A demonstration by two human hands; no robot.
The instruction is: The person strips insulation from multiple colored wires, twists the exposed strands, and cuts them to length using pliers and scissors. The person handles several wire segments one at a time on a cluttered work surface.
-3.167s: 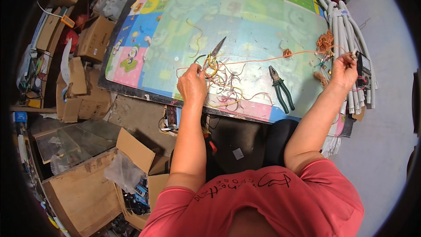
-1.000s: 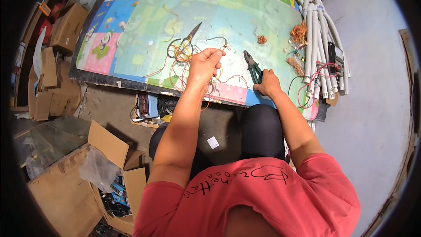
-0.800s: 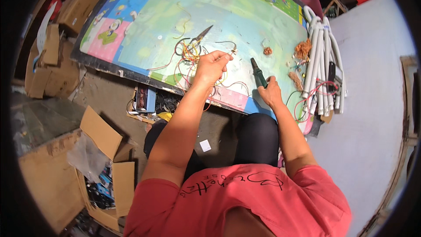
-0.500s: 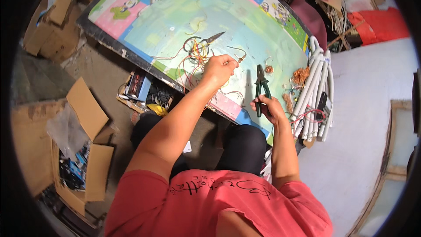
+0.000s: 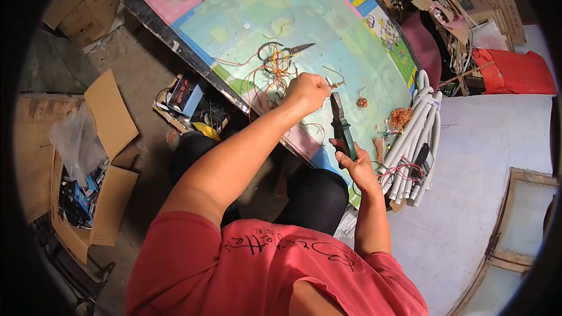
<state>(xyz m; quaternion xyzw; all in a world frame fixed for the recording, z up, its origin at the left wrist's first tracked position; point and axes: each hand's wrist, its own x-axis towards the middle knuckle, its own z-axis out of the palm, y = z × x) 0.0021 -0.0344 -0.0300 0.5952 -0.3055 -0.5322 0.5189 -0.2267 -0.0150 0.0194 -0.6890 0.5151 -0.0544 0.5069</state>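
Observation:
My left hand (image 5: pixel 309 92) is closed in a pinch at the middle of the table, fingertips on a small metal piece (image 5: pixel 335 84). A thin curved wire (image 5: pixel 334 72) lies just beyond that piece; I cannot tell whether they are joined. My right hand (image 5: pixel 358 169) grips dark green-handled pliers (image 5: pixel 342 124), their jaws pointing up beside my left fingertips. The handles look close together; whether the jaws bite on anything is unclear. Left of my left hand lies a tangle of red and yellow wires (image 5: pixel 270 82), with black-handled scissors (image 5: pixel 294 50) against it.
A small copper wire bundle (image 5: pixel 362 102) and a larger one (image 5: pixel 400 118) lie on the patterned table (image 5: pixel 234 41). Bundled white tubes (image 5: pixel 413 140) stand at its right edge. An open carton (image 5: pixel 111 205) sits on the floor at left; a red cloth (image 5: pixel 515 71) lies far right.
My right hand has brought the pliers up and left to my left fingertips, and their handles have come closer together. My left hand keeps its pinch. The whole view has shifted slightly.

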